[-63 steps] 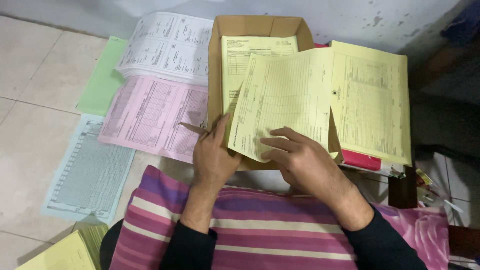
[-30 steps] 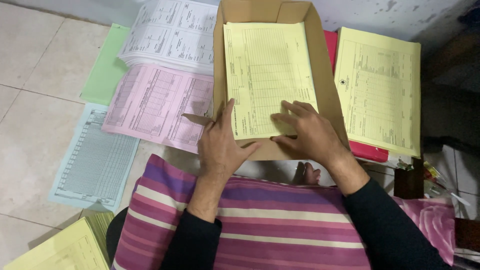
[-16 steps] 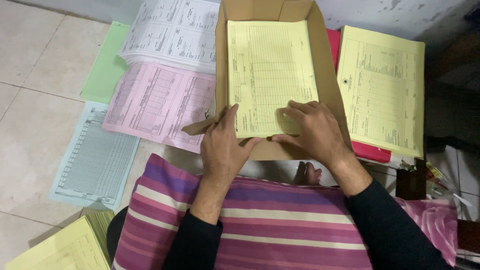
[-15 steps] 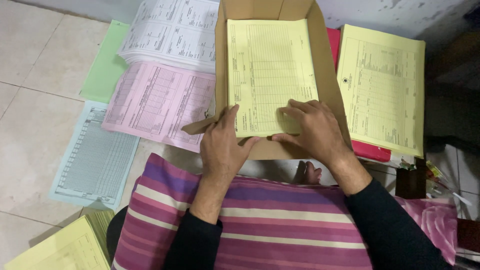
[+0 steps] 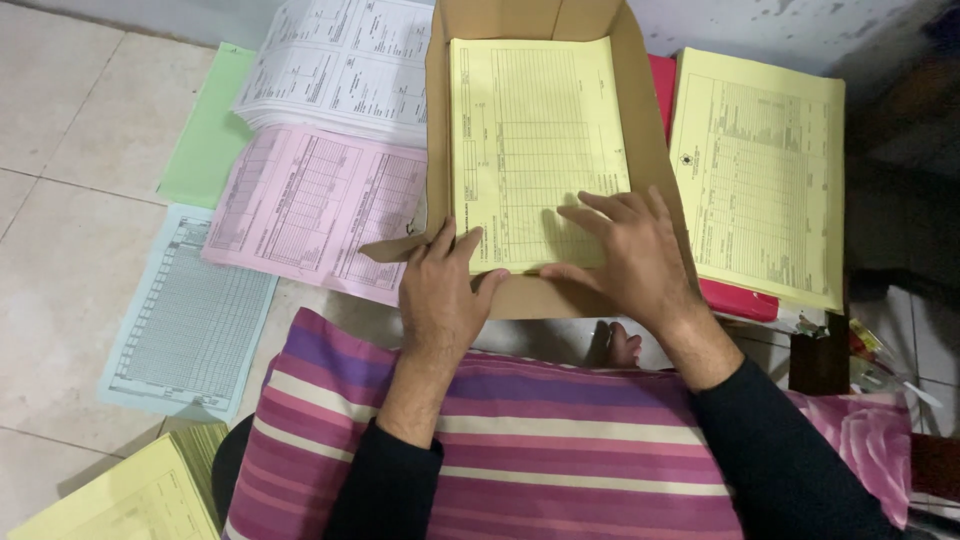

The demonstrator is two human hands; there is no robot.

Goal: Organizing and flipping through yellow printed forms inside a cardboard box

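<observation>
A striped pink-and-purple cushion (image 5: 520,430) fills the lap at 6 o'clock, both dark sleeves reaching over it. Up at 12 o'clock sits the open brown cardboard box (image 5: 645,120), and lying flat inside it is the yellow printed form sheet (image 5: 530,130). Out at 2 o'clock, a second stack of yellow forms (image 5: 760,170) rests on a red folder (image 5: 735,300). At 10 o'clock a pink form (image 5: 310,205) lies under a white printed sheet (image 5: 345,65), with a green sheet (image 5: 205,140) beside them and a pale blue grid sheet (image 5: 190,310) at 9 o'clock. The right hand (image 5: 625,255) presses flat on the sheet's lower edge, fingers spread apart. The left hand (image 5: 440,295) rests at the box's near left corner, fingers together, thumb touching the sheet.
</observation>
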